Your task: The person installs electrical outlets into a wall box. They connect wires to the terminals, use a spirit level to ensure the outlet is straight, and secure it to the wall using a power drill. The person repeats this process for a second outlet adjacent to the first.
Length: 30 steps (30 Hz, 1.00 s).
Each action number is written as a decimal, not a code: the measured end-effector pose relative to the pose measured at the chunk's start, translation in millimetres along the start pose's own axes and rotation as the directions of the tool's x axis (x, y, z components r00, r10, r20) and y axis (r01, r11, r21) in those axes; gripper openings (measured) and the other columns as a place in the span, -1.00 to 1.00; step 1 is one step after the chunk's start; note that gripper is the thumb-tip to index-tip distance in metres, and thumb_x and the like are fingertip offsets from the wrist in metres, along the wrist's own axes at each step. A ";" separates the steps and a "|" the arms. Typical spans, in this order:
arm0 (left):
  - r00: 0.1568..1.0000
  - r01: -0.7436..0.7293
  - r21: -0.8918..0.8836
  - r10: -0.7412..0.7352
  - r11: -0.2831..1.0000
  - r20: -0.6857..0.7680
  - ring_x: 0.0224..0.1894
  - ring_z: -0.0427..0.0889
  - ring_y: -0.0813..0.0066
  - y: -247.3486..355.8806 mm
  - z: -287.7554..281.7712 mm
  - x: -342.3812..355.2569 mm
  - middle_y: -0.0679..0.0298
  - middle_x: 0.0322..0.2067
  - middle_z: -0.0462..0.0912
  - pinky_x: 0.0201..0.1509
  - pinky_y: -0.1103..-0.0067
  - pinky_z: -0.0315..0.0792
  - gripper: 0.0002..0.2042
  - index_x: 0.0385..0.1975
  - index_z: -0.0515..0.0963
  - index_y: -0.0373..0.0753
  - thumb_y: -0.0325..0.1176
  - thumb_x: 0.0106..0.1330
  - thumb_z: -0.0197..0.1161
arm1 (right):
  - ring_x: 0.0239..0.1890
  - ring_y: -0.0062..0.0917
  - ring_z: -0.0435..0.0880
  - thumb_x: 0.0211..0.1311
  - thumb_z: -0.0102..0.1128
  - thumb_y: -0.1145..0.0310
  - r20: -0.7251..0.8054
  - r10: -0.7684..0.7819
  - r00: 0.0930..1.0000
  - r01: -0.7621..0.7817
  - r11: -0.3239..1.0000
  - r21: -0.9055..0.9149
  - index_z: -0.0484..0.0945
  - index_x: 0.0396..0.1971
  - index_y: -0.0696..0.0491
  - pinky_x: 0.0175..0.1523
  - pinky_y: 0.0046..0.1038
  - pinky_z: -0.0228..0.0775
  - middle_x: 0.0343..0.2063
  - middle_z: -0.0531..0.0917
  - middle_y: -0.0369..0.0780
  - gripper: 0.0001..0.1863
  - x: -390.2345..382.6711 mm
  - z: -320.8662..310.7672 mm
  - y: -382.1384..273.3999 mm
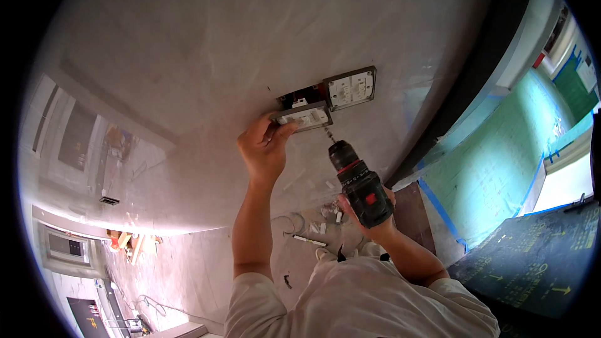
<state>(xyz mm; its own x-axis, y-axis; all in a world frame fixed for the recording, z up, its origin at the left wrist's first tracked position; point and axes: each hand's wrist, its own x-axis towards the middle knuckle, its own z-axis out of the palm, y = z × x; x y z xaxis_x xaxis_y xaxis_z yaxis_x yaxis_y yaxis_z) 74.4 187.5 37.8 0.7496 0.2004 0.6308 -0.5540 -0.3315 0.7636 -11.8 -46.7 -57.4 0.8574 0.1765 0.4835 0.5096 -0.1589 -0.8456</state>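
Note:
My left hand (263, 147) holds a white socket faceplate (303, 117) with a dark frame, tilted out from an open wall box (300, 95). My right hand (369, 216) grips a black and red cordless drill (360, 181). Its bit points up at the lower right corner of the faceplate. A second socket plate (350, 87) sits fixed on the pale plastered wall (188, 56), just right of the open box.
Small white scraps, a screwdriver (310, 240) and a wire loop (294, 222) lie on the floor below. A dark door frame (476, 81) stands to the right, with green floor covering (494, 169) and blue tape beyond. Wood offcuts (131, 241) lie at the left.

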 end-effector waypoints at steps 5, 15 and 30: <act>1.000 -0.028 0.061 0.028 0.998 -0.006 -0.33 0.62 0.69 -5.9 -1.6 -1.0 0.30 -0.39 0.71 -0.21 0.69 0.56 -0.79 -0.17 0.66 -0.49 -0.64 0.24 0.51 | -0.38 -0.38 0.73 0.04 0.57 0.50 -0.102 -0.139 0.985 0.122 0.981 -0.153 0.72 -0.27 -0.02 -0.27 -0.34 0.50 -0.35 0.74 -0.28 -0.75 7.5 2.0 -0.4; 0.999 -0.034 0.137 0.039 0.990 -0.036 -0.36 0.61 0.69 -2.5 0.1 0.0 0.28 -0.41 0.70 -0.24 0.69 0.56 -0.76 -0.18 0.66 -0.46 -0.61 0.20 0.55 | -0.40 -0.39 0.74 0.10 0.50 0.52 -0.109 -0.007 0.994 0.021 0.991 0.132 0.73 -0.24 0.00 -0.34 -0.39 0.52 -0.34 0.76 -0.26 -0.79 15.6 5.2 -1.4; 0.974 -0.224 0.449 0.208 0.865 0.086 -0.49 0.59 0.32 -3.8 -4.9 -5.0 0.13 -0.41 0.69 -0.38 0.56 0.49 -0.74 -0.23 0.67 -0.29 -0.49 0.12 0.60 | 0.01 -0.40 0.73 0.10 0.45 0.60 0.060 0.207 0.976 -0.214 0.900 0.380 0.43 0.28 0.21 0.14 -0.42 0.53 0.01 0.70 -0.11 -0.31 1.5 27.7 10.7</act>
<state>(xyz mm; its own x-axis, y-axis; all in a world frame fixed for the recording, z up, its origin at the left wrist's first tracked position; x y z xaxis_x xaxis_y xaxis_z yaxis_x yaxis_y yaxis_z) 70.9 192.3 32.4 0.6464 0.0474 0.7615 -0.4844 -0.7456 0.4577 -7.1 -21.2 -72.0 0.9385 0.1974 0.2832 0.2473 0.1878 -0.9506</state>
